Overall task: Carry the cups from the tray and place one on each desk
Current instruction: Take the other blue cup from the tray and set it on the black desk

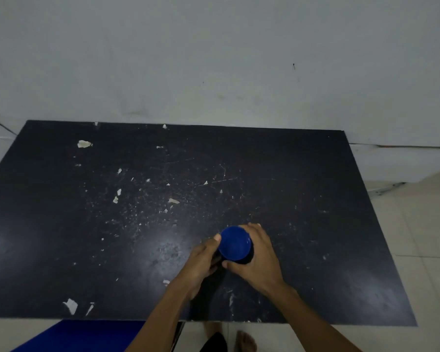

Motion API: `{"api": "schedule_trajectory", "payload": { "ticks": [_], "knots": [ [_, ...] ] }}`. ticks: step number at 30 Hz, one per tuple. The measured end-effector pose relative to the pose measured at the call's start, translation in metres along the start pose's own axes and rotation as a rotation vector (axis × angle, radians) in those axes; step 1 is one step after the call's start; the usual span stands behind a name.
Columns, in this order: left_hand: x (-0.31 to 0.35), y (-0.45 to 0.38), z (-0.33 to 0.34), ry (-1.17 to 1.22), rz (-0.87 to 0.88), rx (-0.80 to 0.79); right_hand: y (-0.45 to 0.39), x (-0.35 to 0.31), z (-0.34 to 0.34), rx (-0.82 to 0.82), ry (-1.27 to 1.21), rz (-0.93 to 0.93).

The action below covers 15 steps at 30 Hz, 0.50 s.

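Now both hands close around the upright blue cup on the dark tabletop, left hand and right hand gripping opposite sides, forearms converging.

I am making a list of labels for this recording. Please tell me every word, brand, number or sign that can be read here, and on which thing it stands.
None: no readable text shows.
Blue cup: plain.
Black desk: only pale chips and scratches.
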State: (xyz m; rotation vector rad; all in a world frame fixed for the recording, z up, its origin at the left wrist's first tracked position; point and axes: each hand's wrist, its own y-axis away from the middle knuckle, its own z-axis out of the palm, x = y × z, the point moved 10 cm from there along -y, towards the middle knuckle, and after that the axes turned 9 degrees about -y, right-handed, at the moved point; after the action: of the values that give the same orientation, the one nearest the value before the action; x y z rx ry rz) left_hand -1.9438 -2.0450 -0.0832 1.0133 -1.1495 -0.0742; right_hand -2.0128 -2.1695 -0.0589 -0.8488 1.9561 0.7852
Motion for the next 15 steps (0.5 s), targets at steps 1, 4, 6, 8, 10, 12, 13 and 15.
{"api": "schedule_trajectory", "payload": {
  "ticks": [1, 4, 6, 8, 10, 12, 13, 15],
  "knots": [
    [0.001, 0.003, -0.002, -0.013, 0.002, 0.011, 0.002, -0.002, -0.001, -0.016, 0.016, 0.010],
    [0.005, 0.017, -0.012, -0.027, 0.023, 0.073, 0.007, -0.012, -0.004, -0.056, 0.042, 0.026],
    [0.009, 0.029, -0.021, -0.033, 0.044, 0.139, 0.011, -0.027, -0.007, -0.076, 0.074, -0.012],
    [0.014, 0.044, -0.033, -0.034, 0.081, 0.220, 0.014, -0.044, -0.009, -0.103, 0.124, -0.064],
    [0.022, 0.065, -0.049, -0.033, 0.144, 0.343, 0.019, -0.064, -0.010, -0.119, 0.193, -0.144],
    [0.031, 0.092, -0.070, -0.066, 0.257, 0.509, 0.025, -0.087, -0.009, -0.128, 0.252, -0.251],
    [0.037, 0.109, -0.079, -0.089, 0.324, 0.586, 0.029, -0.098, -0.007, -0.139, 0.277, -0.304],
    [0.045, 0.145, -0.093, -0.155, 0.416, 0.721, 0.037, -0.119, 0.001, -0.166, 0.313, -0.402]
  ]
}}
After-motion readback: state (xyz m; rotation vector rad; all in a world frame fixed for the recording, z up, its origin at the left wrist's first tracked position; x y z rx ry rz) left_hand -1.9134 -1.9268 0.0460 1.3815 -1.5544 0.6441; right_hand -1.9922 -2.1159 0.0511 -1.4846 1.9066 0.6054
